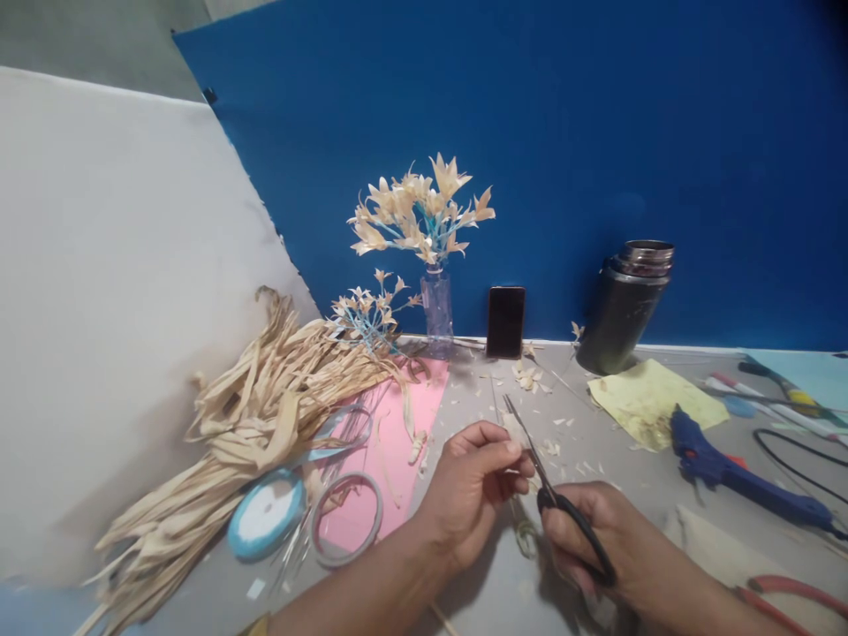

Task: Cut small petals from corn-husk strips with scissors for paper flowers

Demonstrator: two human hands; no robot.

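My right hand (593, 534) grips a pair of scissors (538, 459) by its black handles, the blades pointing up and to the left. My left hand (473, 486) is closed in a pinch beside the blades. A small pale piece of dried husk (511, 427) shows at its fingertips, partly hidden by the fingers. Cut scraps (528, 378) of the same pale material lie scattered on the table beyond both hands. To the left lies a large bundle of dried husks (284, 424).
A clear vase (437, 314) holds pale husk flowers (424, 212). Smaller flowers (371, 314) lie left of it. A phone (505, 322) and a dark flask (623, 309) stand behind. Blue glue gun (742, 477), yellow paper (653, 397) and red-handled pliers (795, 592) are right; ribbon (267, 515) and tape roll (345, 519) left.
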